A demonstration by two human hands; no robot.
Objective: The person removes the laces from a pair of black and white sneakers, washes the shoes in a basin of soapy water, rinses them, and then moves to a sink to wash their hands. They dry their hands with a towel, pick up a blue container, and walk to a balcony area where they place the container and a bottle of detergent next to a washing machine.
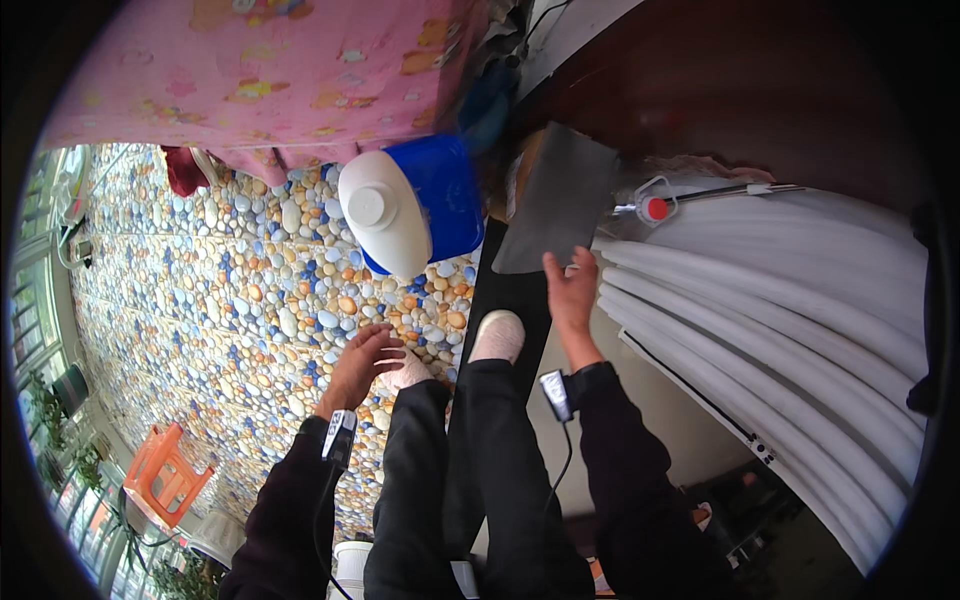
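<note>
My left hand (364, 365) hangs over the pebble-patterned floor (285, 277), fingers loosely bent and holding nothing. My right hand (573, 296) is at the lower edge of a dark grey flat sheet or board (562, 199); whether it touches the sheet I cannot tell. The sheet leans over a brown cardboard box (523, 174), hiding much of it. Left of it, a white plastic bottle with a white cap (373, 208) overlaps a blue plastic container (454, 199). A clear jug with a red cap (656, 208) is right of the sheet, mostly hidden by the white curtain.
A pink patterned cloth (262, 82) hangs at the top. White curtain folds (757, 300) fill the right side. My feet stand near a black threshold strip (517, 296). An orange plastic stool (165, 474) and potted plants (86, 465) are at the lower left by the windows.
</note>
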